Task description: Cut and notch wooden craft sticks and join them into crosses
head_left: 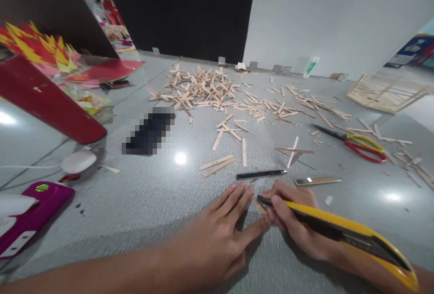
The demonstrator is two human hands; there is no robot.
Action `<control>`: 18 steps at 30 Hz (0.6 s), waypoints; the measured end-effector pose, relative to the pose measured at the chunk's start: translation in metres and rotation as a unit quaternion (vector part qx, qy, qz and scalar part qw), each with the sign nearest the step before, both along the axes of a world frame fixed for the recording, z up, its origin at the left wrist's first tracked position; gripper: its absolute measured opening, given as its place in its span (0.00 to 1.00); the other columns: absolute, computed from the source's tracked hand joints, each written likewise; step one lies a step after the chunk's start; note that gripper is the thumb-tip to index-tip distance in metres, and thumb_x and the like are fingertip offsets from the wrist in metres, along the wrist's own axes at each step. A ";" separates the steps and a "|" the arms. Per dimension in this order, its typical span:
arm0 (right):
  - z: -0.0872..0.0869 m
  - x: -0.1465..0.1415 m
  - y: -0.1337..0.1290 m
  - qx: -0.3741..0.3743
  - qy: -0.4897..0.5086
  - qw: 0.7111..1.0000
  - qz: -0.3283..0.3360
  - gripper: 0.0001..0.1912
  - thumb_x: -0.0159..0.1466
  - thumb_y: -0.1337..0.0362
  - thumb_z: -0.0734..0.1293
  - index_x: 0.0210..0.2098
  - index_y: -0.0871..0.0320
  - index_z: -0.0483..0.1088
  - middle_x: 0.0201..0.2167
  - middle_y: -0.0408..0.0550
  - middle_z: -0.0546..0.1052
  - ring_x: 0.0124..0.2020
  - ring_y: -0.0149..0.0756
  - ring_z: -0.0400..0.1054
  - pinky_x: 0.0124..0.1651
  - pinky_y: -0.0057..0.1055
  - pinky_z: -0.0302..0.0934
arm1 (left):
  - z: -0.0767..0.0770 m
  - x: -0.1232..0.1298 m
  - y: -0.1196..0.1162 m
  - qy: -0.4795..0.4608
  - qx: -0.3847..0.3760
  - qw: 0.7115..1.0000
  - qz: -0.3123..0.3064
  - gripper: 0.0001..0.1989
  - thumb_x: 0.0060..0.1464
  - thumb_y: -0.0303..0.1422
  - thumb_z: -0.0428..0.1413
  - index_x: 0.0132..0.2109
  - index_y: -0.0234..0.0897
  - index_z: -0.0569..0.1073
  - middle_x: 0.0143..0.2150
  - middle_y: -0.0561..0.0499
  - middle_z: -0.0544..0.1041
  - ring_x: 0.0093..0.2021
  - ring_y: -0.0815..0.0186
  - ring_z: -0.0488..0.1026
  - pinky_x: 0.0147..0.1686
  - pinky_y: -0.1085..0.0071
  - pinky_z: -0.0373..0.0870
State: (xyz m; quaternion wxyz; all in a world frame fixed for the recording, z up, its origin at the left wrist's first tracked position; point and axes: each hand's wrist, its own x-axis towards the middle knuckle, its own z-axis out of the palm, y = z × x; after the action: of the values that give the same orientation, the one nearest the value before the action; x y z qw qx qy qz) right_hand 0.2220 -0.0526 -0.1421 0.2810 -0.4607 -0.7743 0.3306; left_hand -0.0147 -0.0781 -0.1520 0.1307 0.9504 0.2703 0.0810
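Note:
A yellow and black utility knife [339, 228] is held in my right hand [294, 217], its front end angled down to a small wooden stick [258, 204] on the grey table. My left hand [225, 226] lies palm down, its fingertips at the stick's upper end and its thumb near the lower end, pressing it to the table. The blade's tip is hard to make out. Just beyond my hands lie a black pen-like tool [261, 174] and a flat metal-ended strip [318, 181].
Many loose wooden sticks [203, 88] spread across the back. Scissors [359, 142] and a wooden frame [379, 97] lie right. At left are a blurred dark object [149, 131], a red cylinder [54, 100] and a purple power strip [40, 212].

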 end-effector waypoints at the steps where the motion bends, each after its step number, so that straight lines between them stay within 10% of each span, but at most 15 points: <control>1: 0.000 -0.001 0.000 -0.006 0.001 1.000 0.002 0.23 0.78 0.53 0.57 0.28 0.53 0.66 0.16 0.36 0.68 0.17 0.30 0.63 0.23 0.28 0.57 | 0.000 0.000 0.000 0.000 0.001 1.000 0.001 0.43 0.66 0.32 0.60 0.78 0.34 0.47 0.76 0.19 0.50 0.77 0.33 0.44 0.71 0.39 0.57; 18: -0.003 -0.002 0.003 -0.027 0.030 0.999 0.021 0.22 0.78 0.51 0.57 0.33 0.55 0.70 0.21 0.36 0.66 0.21 0.28 0.61 0.25 0.28 0.55 | -0.007 0.002 -0.002 -0.008 0.011 1.000 0.005 0.48 0.63 0.33 0.63 0.79 0.33 0.44 0.77 0.21 0.46 0.77 0.31 0.43 0.71 0.38 0.57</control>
State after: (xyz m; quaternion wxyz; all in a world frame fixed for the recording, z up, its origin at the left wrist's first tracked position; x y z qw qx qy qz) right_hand 0.2201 -0.0500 -0.1455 0.2842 -0.4417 -0.7657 0.3713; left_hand -0.0129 -0.0803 -0.1590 0.1217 0.9497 0.2734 0.0926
